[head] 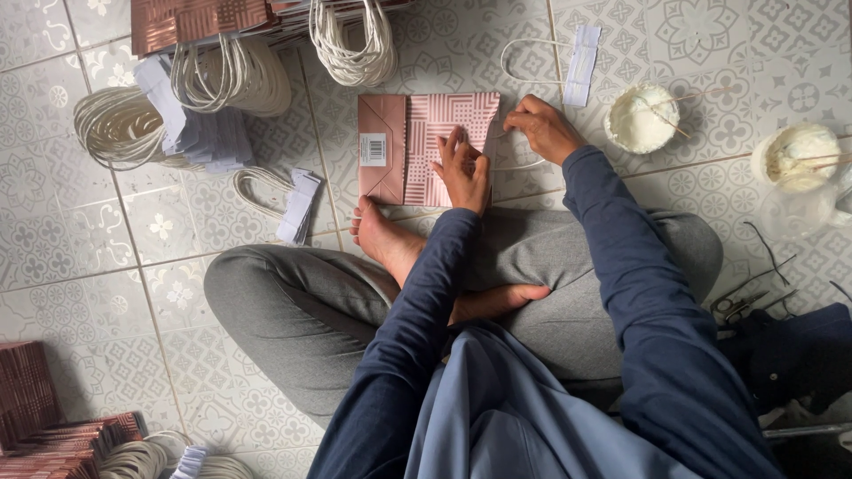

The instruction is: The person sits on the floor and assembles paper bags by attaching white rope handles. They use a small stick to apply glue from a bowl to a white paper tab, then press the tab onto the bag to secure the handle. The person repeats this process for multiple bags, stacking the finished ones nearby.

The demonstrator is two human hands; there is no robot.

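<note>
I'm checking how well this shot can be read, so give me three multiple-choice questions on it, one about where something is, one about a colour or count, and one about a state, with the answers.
1. Where does the left hand rest?
A. flat on the pink paper bag
B. in a bowl
C. on the scissors

2. How many round tubs of white paste stand at the upper right?
A. one
B. two
C. four

3. How does the pink paper bag lie?
A. standing open
B. folded flat on the tiled floor
C. hanging from a hook

Answers:
1 A, the palm presses the patterned panel.
2 B, one tub near the right hand, another tub by the edge.
3 B, it lies flat before the crossed legs.
</note>
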